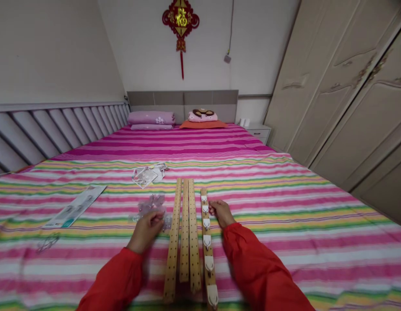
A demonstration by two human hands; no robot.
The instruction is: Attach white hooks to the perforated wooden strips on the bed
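My left hand (146,229) is closed, thumb against curled fingers, over a pile of clear plastic pieces (151,203). Whatever it pinches is too small or hidden to name. My right hand (221,212) has its fingers drawn together at the right edge of a narrow wooden strip (208,252), near its far end. Several white hooks (206,224) sit in a row along that strip. I cannot make out anything between the right fingertips. Between the hands lie three wooden strips with rows of small holes, a left one (173,246), a middle one (184,233) and a right one (194,242).
A long flat package (77,206) and a thin wire-like bundle (49,242) lie to the left on the striped bedsheet (284,242). Crumpled clear wrappers (147,175) are farther off. Folded bedding (151,119) stands by the headboard, with a wardrobe (343,95) at right.
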